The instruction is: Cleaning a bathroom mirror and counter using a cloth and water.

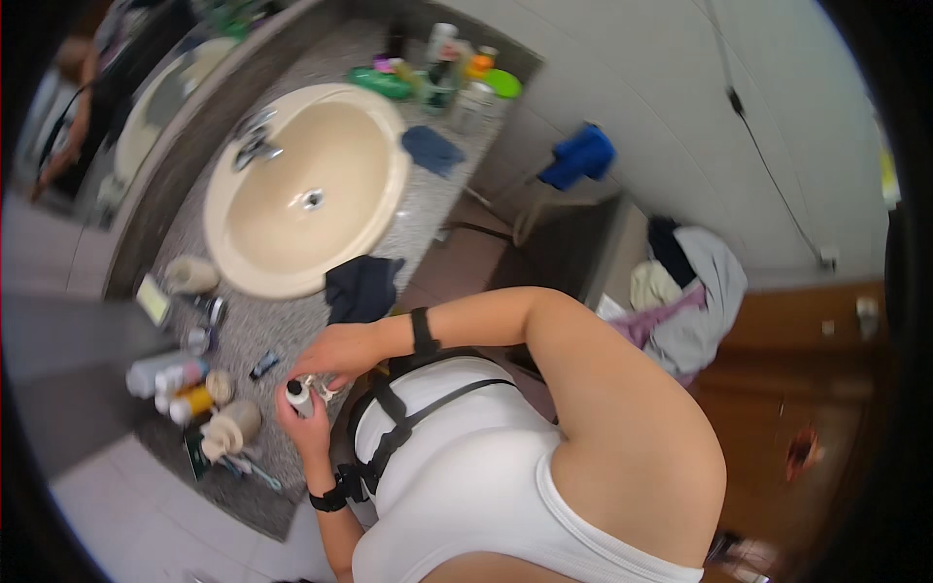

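Over the granite counter's near edge, my left hand (309,426) is wrapped round a small white bottle (299,398) with a black top. Close against it, my right hand (342,352) has its fingers curled down. A small whitish thing (328,391) shows at my right fingertips, too blurred to name. Just beyond both hands, a small dark tube (263,364) lies on the counter. A dark folded cloth (363,289) lies beside my right hand, by the sink's rim.
A cream oval sink (233,262) with a chrome faucet (257,146) is set in the granite counter (258,325). Several bottles and jars crowd both counter ends, including a pump bottle (233,428). A blue-grey cloth (432,151) lies right of the sink. Clothes (695,301) are heaped farther right.
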Available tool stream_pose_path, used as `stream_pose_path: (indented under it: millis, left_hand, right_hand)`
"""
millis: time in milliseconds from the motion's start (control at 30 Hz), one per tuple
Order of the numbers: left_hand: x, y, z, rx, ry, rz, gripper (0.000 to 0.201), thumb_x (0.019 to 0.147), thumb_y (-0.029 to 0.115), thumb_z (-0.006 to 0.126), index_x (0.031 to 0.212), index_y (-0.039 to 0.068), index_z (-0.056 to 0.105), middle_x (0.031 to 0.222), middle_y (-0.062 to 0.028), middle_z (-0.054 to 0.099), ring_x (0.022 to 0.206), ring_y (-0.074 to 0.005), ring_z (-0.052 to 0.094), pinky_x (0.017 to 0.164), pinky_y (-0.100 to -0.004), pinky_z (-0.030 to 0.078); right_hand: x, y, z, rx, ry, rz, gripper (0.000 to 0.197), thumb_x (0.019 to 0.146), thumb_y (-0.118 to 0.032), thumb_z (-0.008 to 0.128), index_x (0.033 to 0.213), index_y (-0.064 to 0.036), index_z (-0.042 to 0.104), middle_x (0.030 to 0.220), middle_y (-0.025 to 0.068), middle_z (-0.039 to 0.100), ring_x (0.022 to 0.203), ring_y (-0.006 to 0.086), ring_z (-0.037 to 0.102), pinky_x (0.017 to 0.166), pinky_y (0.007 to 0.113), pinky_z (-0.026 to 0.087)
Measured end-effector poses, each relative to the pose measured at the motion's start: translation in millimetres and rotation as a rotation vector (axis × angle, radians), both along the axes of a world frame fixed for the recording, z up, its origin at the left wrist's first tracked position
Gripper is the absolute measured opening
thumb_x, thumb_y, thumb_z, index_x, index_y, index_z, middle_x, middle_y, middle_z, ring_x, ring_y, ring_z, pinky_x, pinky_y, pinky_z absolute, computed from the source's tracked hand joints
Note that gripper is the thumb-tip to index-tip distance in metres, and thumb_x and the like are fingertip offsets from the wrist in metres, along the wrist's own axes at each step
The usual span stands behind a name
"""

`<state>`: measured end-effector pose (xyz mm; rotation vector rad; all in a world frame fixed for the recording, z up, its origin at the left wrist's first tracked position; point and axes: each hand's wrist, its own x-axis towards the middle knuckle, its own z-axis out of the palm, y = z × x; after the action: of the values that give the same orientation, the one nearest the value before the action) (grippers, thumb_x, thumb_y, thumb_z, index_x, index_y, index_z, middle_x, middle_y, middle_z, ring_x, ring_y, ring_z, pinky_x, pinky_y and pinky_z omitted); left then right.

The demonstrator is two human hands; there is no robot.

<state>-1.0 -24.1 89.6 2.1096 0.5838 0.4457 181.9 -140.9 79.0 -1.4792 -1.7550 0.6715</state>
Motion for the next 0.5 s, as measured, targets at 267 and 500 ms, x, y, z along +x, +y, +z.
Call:
stream_pose_path:
  millis: [267, 500]
  left_hand:
    - [45, -6, -12, -0.079, -0.008, -0.292, 0.018, 0.092, 0.003, 0.065, 0.108, 0.000, 0.057, 0.100, -0.0125, 0.061, 0.093, -0.0266, 0.060, 0.087, -0.0372, 0.048]
    - [86, -11, -23, -0.084, 0.004, -0.356, 0.017, 0.092, 0.003, 0.066, 0.106, 0.001, 0.056, 0.092, -0.0126, 0.061, 0.084, -0.0270, 0.059, 0.082, -0.0370, 0.048]
  right_hand:
    - [4, -70, -7, 0.053, 0.047, -0.452, 0.031, 0.078, -0.025, 0.079, 0.102, -0.0105, 0.068, 0.087, 0.0129, 0.070, 0.084, 0.0365, 0.067, 0.071, 0.046, 0.051]
    - [24, -257, 8, -0.091, -0.031, -1.386, 0.036, 0.073, -0.034, 0.081, 0.098, -0.0103, 0.067, 0.091, 0.0121, 0.070, 0.085, 0.0337, 0.068, 0.072, 0.043, 0.053]
